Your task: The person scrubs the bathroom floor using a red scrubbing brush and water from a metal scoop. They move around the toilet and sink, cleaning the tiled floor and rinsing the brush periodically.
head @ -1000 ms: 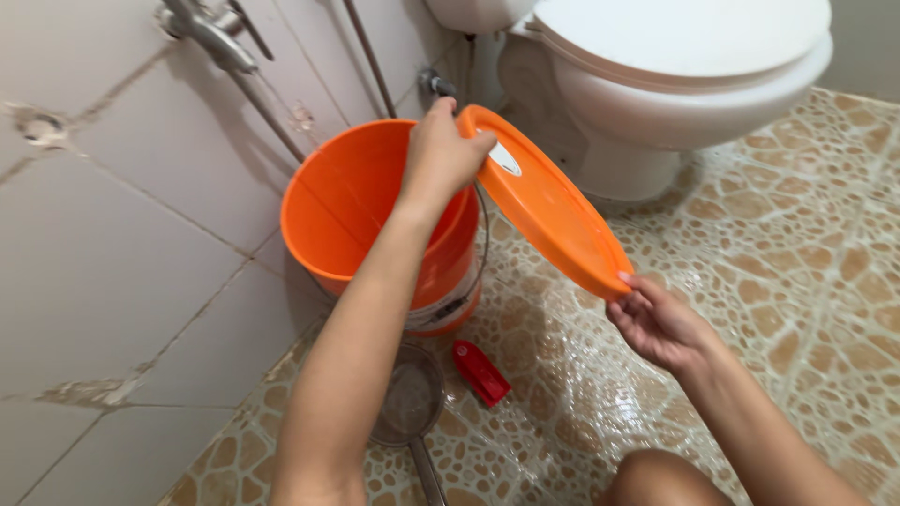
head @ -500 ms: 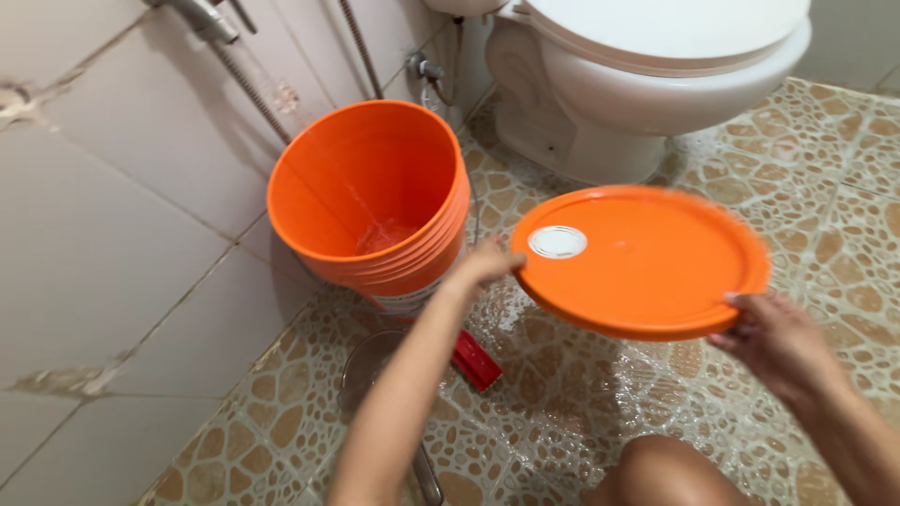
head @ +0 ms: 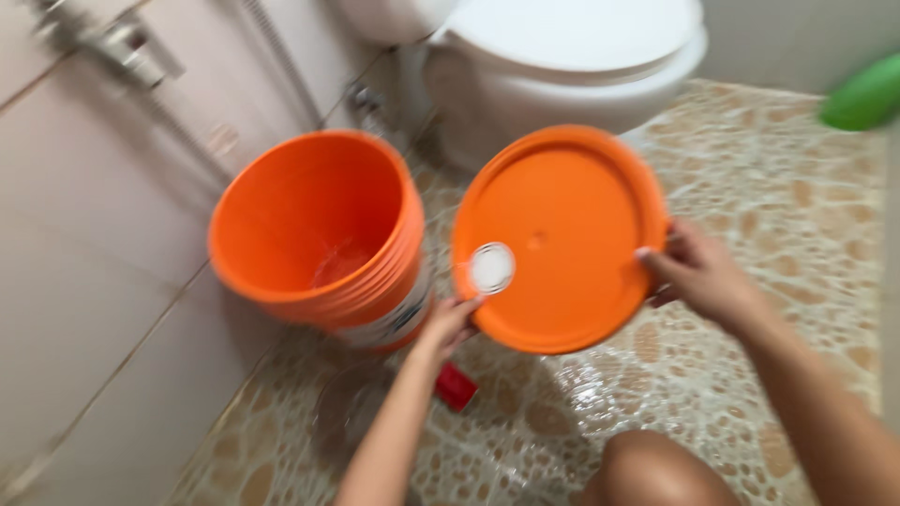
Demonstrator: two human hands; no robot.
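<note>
Count, bathroom floor scene:

One orange bucket (head: 319, 234), at 9 o'clock. One orange round lid (head: 562, 234), centre, with one white cap (head: 491, 267) set in it. One white toilet (head: 553, 56), at 12 o'clock. One small red object (head: 457, 386), at 6 o'clock, partly hidden. One green object (head: 864, 94), at 2 o'clock, blurred. One wall tap (head: 127, 47), at 10 o'clock. Two hands: left hand (head: 448, 323), right hand (head: 698, 272).

Wet pebble-tile floor (head: 787, 225): orange bucket (head: 319, 234), toilet (head: 553, 66), red object (head: 456, 386).
</note>
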